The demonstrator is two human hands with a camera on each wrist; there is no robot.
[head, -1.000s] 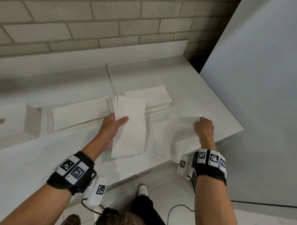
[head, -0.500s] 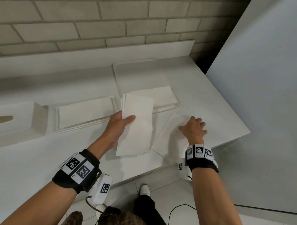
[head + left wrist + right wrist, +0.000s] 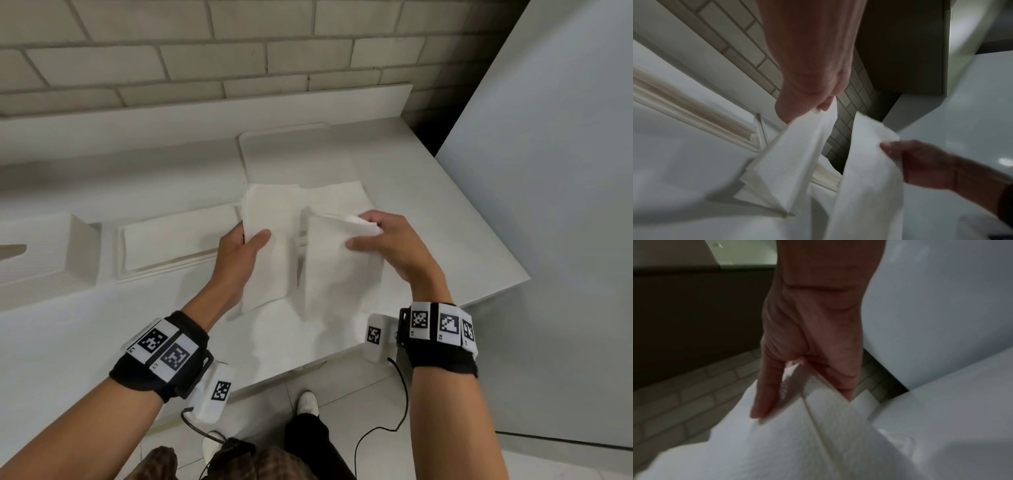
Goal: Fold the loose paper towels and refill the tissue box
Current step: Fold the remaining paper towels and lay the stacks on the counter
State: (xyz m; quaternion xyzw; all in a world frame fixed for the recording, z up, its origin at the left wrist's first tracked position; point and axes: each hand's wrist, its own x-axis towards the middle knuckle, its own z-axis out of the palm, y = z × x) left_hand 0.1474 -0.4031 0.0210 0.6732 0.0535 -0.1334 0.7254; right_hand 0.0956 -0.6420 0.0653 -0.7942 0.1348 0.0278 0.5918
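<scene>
Both hands holding paper towels above the counter.
I note my left hand pinching a folded stack; right hand gripping one sheet just beside it; tissue box far left.

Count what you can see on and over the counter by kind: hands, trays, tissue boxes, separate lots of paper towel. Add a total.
Hands: 2, left hand, right hand
Trays: 2, near tray, far tray
Tissue box: 1
Paper towel lots: 4, folded bundle in left hand, loose sheet in right hand, near-tray stack, far-tray stack
Total: 9
</scene>
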